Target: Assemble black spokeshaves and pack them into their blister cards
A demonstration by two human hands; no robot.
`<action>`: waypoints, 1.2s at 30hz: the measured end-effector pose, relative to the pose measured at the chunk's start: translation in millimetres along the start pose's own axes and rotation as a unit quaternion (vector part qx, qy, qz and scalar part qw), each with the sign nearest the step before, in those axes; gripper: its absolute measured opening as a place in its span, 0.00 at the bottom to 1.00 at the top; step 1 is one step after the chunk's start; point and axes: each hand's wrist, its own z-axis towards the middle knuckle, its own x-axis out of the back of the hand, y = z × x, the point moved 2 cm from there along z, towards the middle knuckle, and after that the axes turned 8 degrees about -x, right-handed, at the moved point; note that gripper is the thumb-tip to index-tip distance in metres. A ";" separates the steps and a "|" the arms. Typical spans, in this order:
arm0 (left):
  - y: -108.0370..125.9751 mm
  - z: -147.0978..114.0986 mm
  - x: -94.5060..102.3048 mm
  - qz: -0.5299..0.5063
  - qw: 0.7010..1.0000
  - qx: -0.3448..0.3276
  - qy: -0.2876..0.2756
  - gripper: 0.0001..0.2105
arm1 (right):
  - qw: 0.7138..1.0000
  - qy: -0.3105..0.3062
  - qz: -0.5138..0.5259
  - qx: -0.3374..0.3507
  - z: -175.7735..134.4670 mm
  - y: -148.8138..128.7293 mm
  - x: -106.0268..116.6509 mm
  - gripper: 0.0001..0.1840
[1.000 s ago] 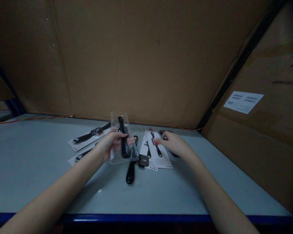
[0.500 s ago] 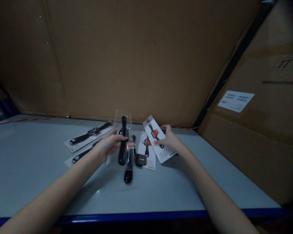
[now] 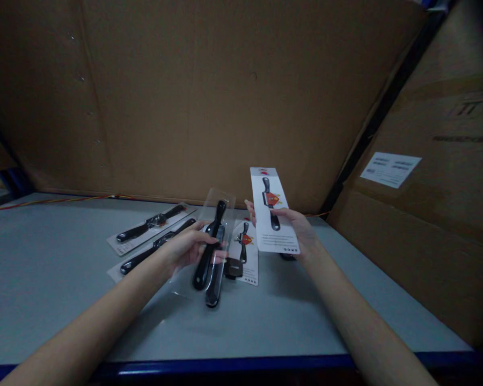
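My left hand [image 3: 195, 246] grips a clear plastic blister [image 3: 221, 197] with a black-handled spokeshave [image 3: 211, 246] in it, tilted above the table. Beneath it an unwrapped-looking spokeshave [image 3: 213, 295] lies on the table, partly hidden, with a dark square metal piece [image 3: 234, 268] beside it. My right hand [image 3: 300, 228] holds a white printed backing card [image 3: 277, 241] raised, thumb on its front and fingers behind. A second printed card [image 3: 249, 268] lies flat between my hands. To the left rest two packaged spokeshaves, one farther back [image 3: 153, 222] and one nearer [image 3: 139, 262], partly covered by my left forearm.
The grey table [image 3: 233, 327] has a blue front edge [image 3: 233, 366]. A cardboard wall [image 3: 225, 107] stands behind it, and a large carton [image 3: 426, 230] with a label borders the right. A red-yellow cable [image 3: 64, 200] runs along the back. Something dark [image 3: 287, 257] lies under my right hand.
My right hand has lifted the card up and to the right, turning it more upright. My left hand's blister has shifted slightly right and down and tilted to the right.
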 end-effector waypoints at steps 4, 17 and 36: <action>1.0 -3.8 -2.5 0.030 0.999 0.022 -0.030 0.28 | 0.997 0.008 0.080 0.006 -1.6 -3.8 5.4 0.32; -3.5 -15.1 -12.7 0.055 0.973 0.115 -0.190 0.32 | 0.964 0.169 0.030 0.202 4.8 -14.2 28.0 0.15; -5.4 -23.2 -17.1 0.090 0.955 0.124 -0.252 0.24 | 0.843 0.321 0.021 0.432 7.6 -16.0 55.6 0.19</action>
